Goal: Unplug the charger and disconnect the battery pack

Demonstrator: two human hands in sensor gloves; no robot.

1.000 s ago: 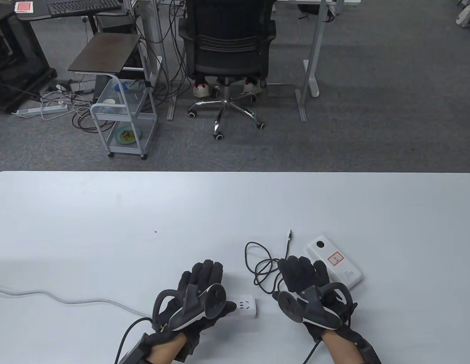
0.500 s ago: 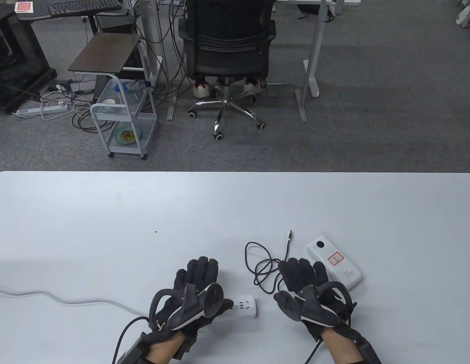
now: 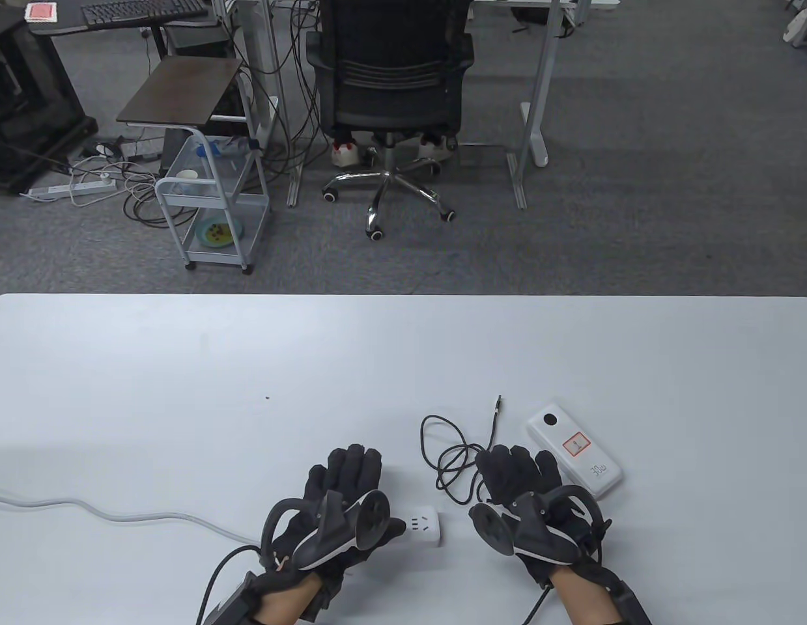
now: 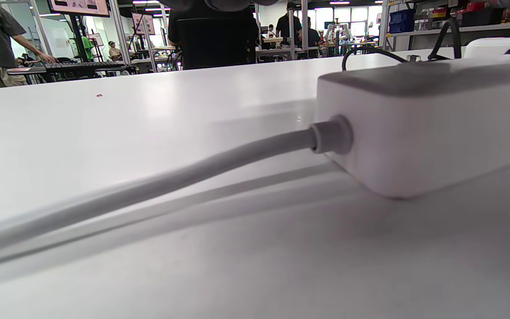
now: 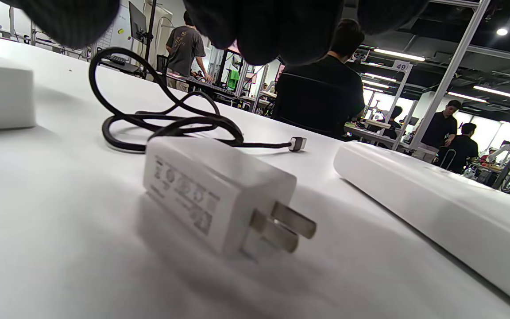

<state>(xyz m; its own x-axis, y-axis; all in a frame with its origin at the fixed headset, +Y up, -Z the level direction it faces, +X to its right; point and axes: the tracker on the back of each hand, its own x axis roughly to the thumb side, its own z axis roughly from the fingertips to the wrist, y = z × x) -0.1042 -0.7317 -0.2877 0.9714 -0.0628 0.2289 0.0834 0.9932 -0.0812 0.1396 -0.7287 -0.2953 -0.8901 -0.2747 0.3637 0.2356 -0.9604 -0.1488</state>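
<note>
The charger (image 5: 217, 192) lies on its side on the bench (image 3: 182, 364), prongs bare, between the power strip (image 3: 424, 526) and battery pack (image 3: 576, 449). Both hands, left hand (image 3: 341, 514) and right hand (image 3: 527, 501), rest flat, fingers (image 3: 351, 465) loosely together, barely shifted since before

Charger (image 5: 213, 195): white rectangular plug block, printed markings on one face, two flat metal prongs bare and pointing toward the battery pack; lies on its side on the table, out of the power strip (image 3: 424, 525), between strip and pack; black cable (image 3: 450, 456) runs from it in loose loops, free connector end (image 3: 499, 403) resting on the table just beside the pack, not inserted. Battery pack (image 3: 574, 448): white slab, round dark spot, red-bordered label, lying flat, right of the power strip.
</note>
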